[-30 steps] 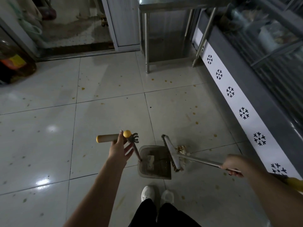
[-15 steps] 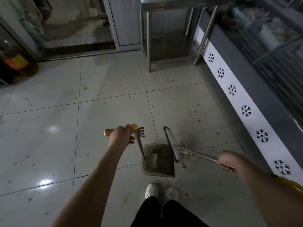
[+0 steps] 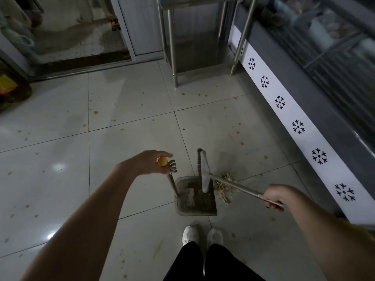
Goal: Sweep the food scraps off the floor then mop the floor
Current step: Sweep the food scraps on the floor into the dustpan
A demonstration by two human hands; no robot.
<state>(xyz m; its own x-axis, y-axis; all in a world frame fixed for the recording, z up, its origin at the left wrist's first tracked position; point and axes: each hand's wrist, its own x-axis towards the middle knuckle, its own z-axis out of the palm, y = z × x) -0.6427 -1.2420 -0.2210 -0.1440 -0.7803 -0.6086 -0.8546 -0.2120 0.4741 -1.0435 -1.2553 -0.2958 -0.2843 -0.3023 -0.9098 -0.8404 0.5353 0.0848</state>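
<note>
Food scraps (image 3: 224, 187) beside the dustpan (image 3: 194, 203)
Light, loose bits (probably damp) at the pan's 3 o'clock, apt to scatter. Left hand (image 3: 150, 162) curls over the pan's handle top; right hand (image 3: 278, 196) grips the broom (image 3: 204, 175) shaft.

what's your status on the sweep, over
Left hand holds dustpan by its handle, right hand grips broom. Scrap pile on floor beside dustpan's right side, not in yet. Shoes close behind dustpan.

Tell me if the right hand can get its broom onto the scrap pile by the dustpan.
Probably yes: the right hand grips the broom, whose head stands beside the scrap pile, with nothing between them.
</note>
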